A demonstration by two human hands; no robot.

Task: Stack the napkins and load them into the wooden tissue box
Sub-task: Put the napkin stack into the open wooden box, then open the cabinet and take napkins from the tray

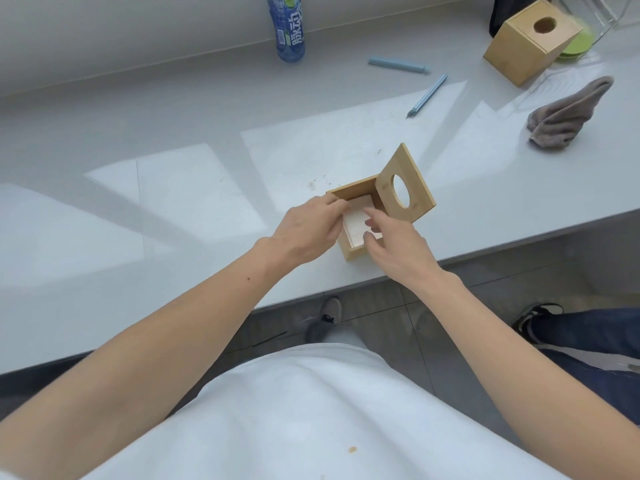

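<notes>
An open wooden tissue box [356, 252] stands near the front edge of the white counter. Its lid [403, 183], which has an oval hole, is tilted up on the right side. White napkins [356, 226] lie stacked inside the box. My left hand [308, 230] reaches in over the left wall, fingertips on the napkins. My right hand [398, 244] comes from the near right, its fingers spread and pressing down on the napkin stack. Neither hand visibly grips anything.
A second, closed wooden tissue box [530, 43] stands at the back right by a green plate [578, 46]. A grey cloth [568, 116], two blue pens [398, 65] [427, 95] and a blue bottle [289, 29] lie further back. Another person's legs [588, 334] are at the right.
</notes>
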